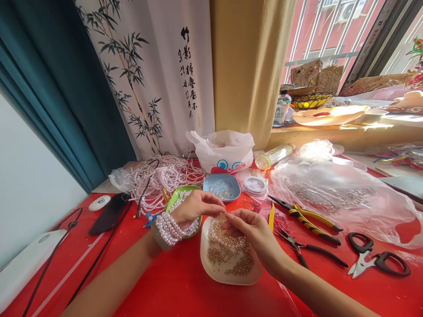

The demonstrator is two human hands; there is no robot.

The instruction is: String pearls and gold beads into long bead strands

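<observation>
My left hand (195,208) and my right hand (251,232) meet fingertip to fingertip over a white dish (211,269) full of small gold beads (231,255). Both pinch something too small to make out, perhaps a bead or a thread. A pearl bracelet (168,228) wraps my left wrist. Behind my left hand is a green dish (175,199) holding pearls. A blue dish (222,186) with a few small beads sits just beyond.
Pearl strands (158,178) are heaped at the back left beside a phone (109,212). Yellow-handled pliers (309,216), black pliers (309,247) and scissors (376,259) lie at right on the red table (172,281). Plastic bags (333,193) and a thread spool (255,185) are behind.
</observation>
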